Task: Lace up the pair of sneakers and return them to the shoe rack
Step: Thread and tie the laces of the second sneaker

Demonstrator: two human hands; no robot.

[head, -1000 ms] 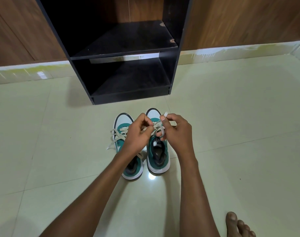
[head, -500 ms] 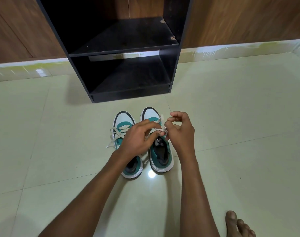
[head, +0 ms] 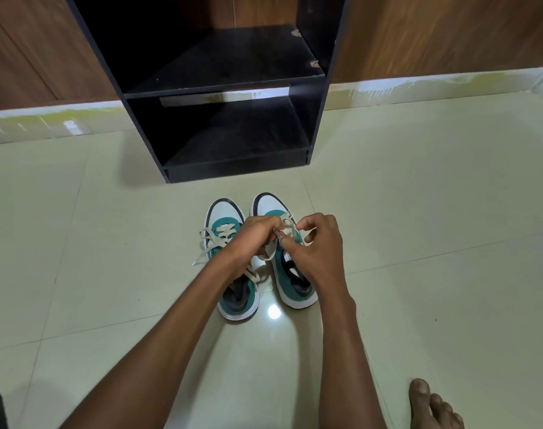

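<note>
Two white and teal sneakers stand side by side on the tiled floor, toes toward the rack. On the left sneaker (head: 225, 218) loose cream laces trail to its left. Both hands meet over the right sneaker (head: 296, 297). My left hand (head: 248, 239) pinches that shoe's cream lace (head: 279, 232) from the left. My right hand (head: 318, 249) pinches the same lace from the right, fingers curled. The lace's loops bunch between my fingertips, which hide the eyelets. The black shoe rack (head: 233, 165) stands just beyond the shoes, both of its shelves bare.
A wooden wall (head: 434, 32) with a pale skirting runs behind the rack. A bare foot (head: 431, 407) rests on the floor at the lower right. Glossy cream floor tiles (head: 419, 196) spread on both sides of the shoes.
Both hands have shifted slightly while working the right sneaker's lace; my right hand's fingers have dropped closer to the left hand. The sneakers stay in place.
</note>
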